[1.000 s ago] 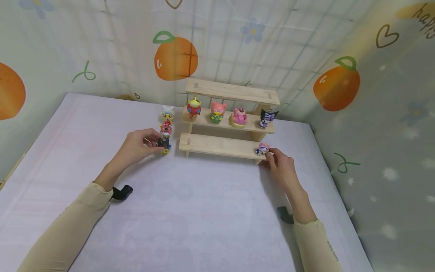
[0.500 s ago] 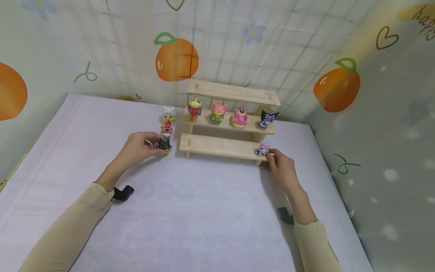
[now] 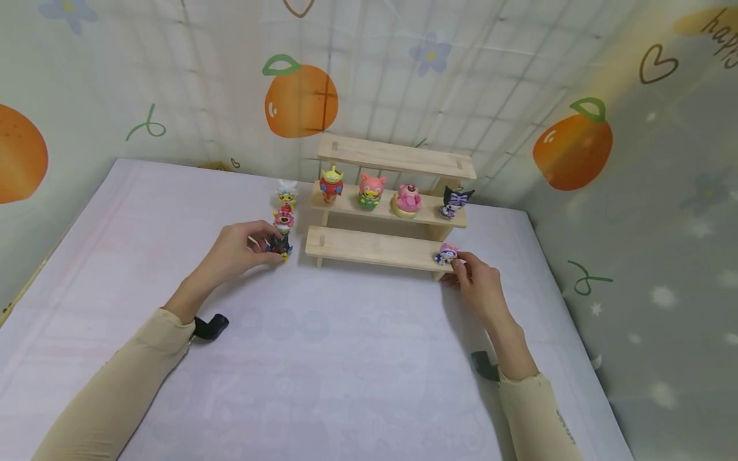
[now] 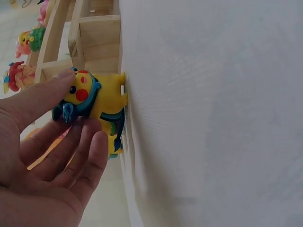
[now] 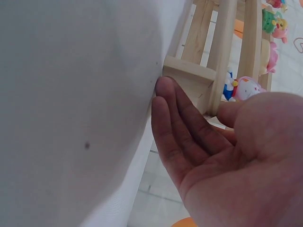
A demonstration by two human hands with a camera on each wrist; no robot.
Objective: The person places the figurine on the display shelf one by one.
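Note:
My left hand (image 3: pixel 245 246) pinches a Pikachu figurine (image 4: pixel 109 92) in a dark blue hood between thumb and fingers; its feet are at the tabletop. Behind it in the head view, a pink bear figurine (image 3: pixel 284 219) and a white-hooded figurine (image 3: pixel 286 193) form a row. At the right end of the lower step of the wooden display stand (image 3: pixel 375 246), my right hand (image 3: pixel 481 285) has its thumb and forefinger at a small pink-capped figurine (image 3: pixel 446 254). Its other fingers lie below the step. The palm partly hides that grip in the right wrist view.
On the middle step stand a red-suited alien figurine (image 3: pixel 331 186), a pink-hooded figurine (image 3: pixel 371 191), a pink bear on a round base (image 3: pixel 407 201) and a black-hooded figurine (image 3: pixel 454 202). A printed curtain (image 3: pixel 202 83) hangs behind the white table (image 3: pixel 323 371).
The left hand's fingers have shifted slightly and the Pikachu figurine has turned a little in them. The right hand stays at the pink-capped figurine.

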